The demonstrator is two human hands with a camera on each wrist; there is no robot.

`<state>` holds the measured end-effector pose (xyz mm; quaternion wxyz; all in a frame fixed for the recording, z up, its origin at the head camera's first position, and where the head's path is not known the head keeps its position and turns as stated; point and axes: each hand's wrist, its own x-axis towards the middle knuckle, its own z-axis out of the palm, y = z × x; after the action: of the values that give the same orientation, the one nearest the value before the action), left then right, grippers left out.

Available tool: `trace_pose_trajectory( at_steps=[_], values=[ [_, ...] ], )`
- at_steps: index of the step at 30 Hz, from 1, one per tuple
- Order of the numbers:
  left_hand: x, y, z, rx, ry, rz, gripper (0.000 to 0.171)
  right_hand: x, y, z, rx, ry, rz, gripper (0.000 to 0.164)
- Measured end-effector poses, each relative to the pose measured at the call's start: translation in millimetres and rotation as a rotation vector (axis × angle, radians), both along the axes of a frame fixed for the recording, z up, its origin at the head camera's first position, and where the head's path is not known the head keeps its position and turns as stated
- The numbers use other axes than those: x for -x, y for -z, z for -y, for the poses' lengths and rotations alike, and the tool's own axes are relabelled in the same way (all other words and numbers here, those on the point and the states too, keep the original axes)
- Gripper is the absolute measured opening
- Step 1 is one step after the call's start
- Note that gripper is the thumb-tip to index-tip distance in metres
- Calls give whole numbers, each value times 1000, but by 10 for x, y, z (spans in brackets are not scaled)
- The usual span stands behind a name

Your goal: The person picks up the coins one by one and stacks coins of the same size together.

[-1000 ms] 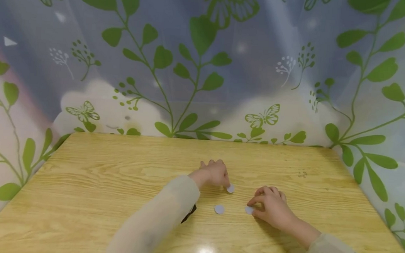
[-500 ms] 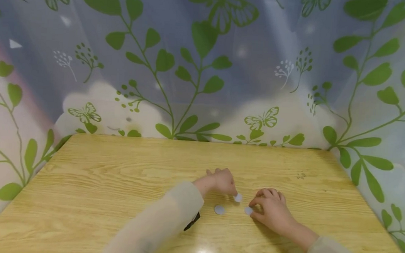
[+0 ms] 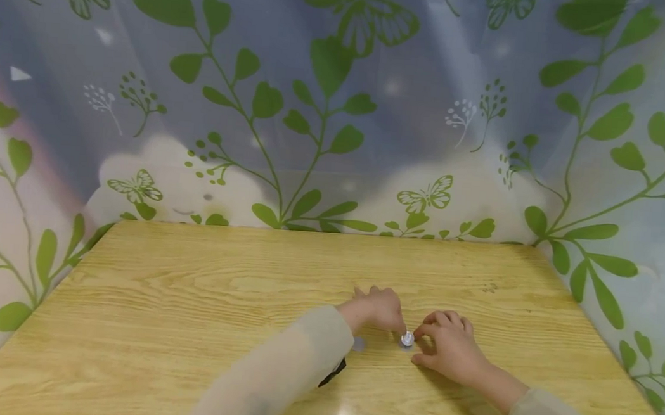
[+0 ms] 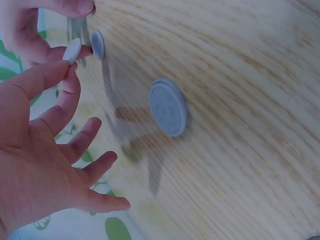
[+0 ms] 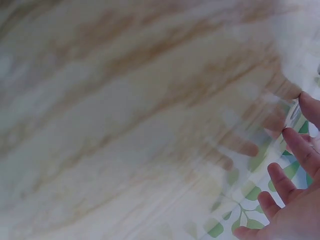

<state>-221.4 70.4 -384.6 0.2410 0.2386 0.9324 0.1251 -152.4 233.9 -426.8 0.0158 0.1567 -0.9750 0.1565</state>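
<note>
In the head view, my left hand [image 3: 384,310] reaches over the table and pinches a small pale disc [image 3: 407,338] between thumb and index finger. The left wrist view shows this held disc [image 4: 73,50] tilted on edge, the other fingers spread. Just below it, a second grey disc [image 4: 98,44] lies on the table by the fingertips of my right hand [image 3: 451,345]. Those fingers are bent, with thumb and index finger apart around the disc's side. A third grey disc [image 4: 168,106], with a raised rim and embossed face, lies on the table, partly hidden by the left sleeve in the head view.
The discs lie on a glossy wood-grain table [image 3: 191,269]. Behind it and at both sides hangs a cloth [image 3: 337,138] printed with green leaves and butterflies. A small mark [image 3: 489,287] shows on the table at the back right.
My left hand has moved right and toward me, bringing its disc over the one by my right hand. The right thumb and index finger have parted from their disc.
</note>
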Motion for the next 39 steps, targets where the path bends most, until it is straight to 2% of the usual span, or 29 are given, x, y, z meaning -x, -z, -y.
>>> trace_pose_trajectory(
  at_steps=[6,14,23,31,35,39],
  values=[
    [-16,31,-33,55,6,-8,14,-2,1,-8,12,1,24,26],
    [-29,50,-50,53,-3,-30,13,-10,-18,-3,20,-7,28,26],
    [-47,89,-70,61,33,-79,15,-8,-7,-8,11,-4,13,25],
    [-63,133,-72,79,39,-125,14,-3,-17,2,20,-5,19,25],
    [-50,138,-19,37,26,-143,17,-1,-11,5,19,1,26,25],
    [-21,142,49,-52,-10,-171,24,8,8,10,10,5,7,24]
  ],
)
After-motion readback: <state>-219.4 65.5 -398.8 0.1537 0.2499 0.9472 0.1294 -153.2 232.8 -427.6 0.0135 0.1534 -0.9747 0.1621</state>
